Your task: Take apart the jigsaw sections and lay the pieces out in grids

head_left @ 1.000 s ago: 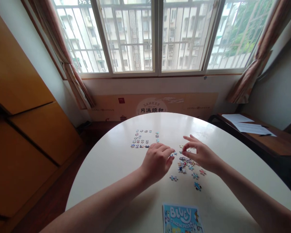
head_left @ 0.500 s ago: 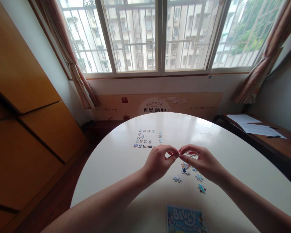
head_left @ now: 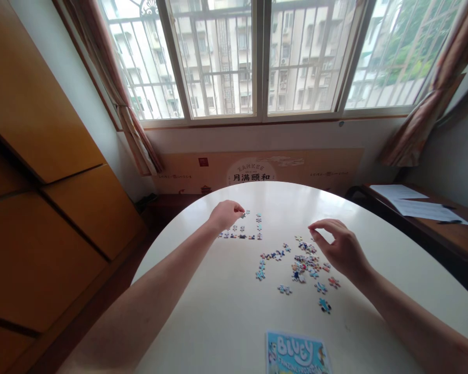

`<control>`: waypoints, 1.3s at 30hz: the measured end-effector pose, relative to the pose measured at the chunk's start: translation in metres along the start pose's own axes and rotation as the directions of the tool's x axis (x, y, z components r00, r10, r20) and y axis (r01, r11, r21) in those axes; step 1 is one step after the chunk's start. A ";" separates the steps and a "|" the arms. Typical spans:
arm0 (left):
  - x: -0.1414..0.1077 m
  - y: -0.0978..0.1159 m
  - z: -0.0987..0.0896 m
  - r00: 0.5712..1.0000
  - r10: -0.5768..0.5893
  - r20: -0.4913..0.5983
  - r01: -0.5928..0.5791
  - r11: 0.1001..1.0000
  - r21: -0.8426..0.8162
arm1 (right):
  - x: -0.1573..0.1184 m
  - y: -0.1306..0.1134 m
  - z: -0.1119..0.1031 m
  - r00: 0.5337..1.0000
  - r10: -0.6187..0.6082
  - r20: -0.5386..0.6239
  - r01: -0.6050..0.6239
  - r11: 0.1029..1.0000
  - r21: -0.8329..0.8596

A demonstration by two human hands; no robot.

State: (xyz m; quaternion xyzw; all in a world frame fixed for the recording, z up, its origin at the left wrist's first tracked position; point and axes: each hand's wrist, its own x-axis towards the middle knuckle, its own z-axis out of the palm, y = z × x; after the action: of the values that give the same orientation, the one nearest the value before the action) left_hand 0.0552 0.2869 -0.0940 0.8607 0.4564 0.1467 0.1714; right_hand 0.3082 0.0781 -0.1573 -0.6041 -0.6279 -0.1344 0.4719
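My left hand (head_left: 226, 214) reaches over the laid-out rows of jigsaw pieces (head_left: 242, 236), its fingers pinched on a small puzzle piece (head_left: 243, 215) beside the top row. The hand and wrist cover the left part of these rows. To the right, my right hand (head_left: 337, 241) hovers just above and right of a loose pile of jigsaw pieces (head_left: 306, 259). Its thumb and index fingertips are brought together; whether anything small is between them is hidden.
A blue Bluey puzzle box or booklet (head_left: 296, 356) lies at the near edge of the round white table (head_left: 203, 311). A short curved chain of pieces (head_left: 260, 270) lies left of the pile. Papers (head_left: 429, 208) rest on a side desk at right.
The hands, which met fingertip to fingertip over the pile, have parted. My left hand moved forward and left to the laid-out pieces; my right hand shifted right and slightly up.
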 end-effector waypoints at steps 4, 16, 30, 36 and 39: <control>0.014 -0.006 0.014 0.997 -0.059 0.050 0.054 0.993 0.108 | 0.000 -0.003 0.002 1.000 -0.021 0.018 0.021 1.000 0.017; 0.027 -0.008 0.020 0.993 -0.105 0.055 0.084 0.948 0.306 | 0.002 -0.011 0.000 0.996 -0.063 0.057 0.061 0.997 0.041; 0.022 -0.029 0.022 0.995 0.100 0.016 -0.100 0.946 0.308 | 0.002 -0.009 0.000 0.998 -0.054 0.021 0.053 0.998 0.031; 0.026 -0.034 0.022 0.992 0.123 0.026 -0.125 0.946 0.298 | 0.002 -0.007 0.000 0.999 -0.048 0.014 0.047 0.999 0.017; 0.025 -0.037 0.019 0.993 0.119 0.026 -0.121 0.948 0.295 | 0.002 -0.006 0.000 0.999 -0.041 0.004 0.040 0.999 0.016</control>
State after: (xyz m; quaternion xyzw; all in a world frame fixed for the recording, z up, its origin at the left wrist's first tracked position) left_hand 0.0491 0.3246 -0.1248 0.9034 0.4193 0.0834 0.0330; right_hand 0.3037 0.0777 -0.1535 -0.5878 -0.6422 -0.1374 0.4725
